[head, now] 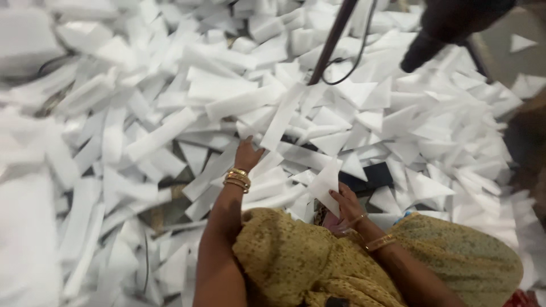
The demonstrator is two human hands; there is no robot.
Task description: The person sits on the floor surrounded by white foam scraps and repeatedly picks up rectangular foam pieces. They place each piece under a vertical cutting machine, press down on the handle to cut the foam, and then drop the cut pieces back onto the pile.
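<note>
A big heap of white foam offcuts [187, 96], strips and triangles, covers the floor in front of me. My left hand [248, 153], with gold bangles on the wrist, reaches forward and grips the lower end of a long white foam strip [282, 117] that slants up over the pile. My right hand [345, 202], also bangled, stays close to my lap and holds a flat white foam piece [325, 183] by its lower edge. My knees in mustard-yellow patterned cloth [296, 261] fill the bottom of the view.
A dark slanted pole [333, 42] with a black cable [355, 57] rises out of the heap at the top centre. A dark blurred object [449, 25] hangs at the top right. Bare floor shows at the right edge [529, 62].
</note>
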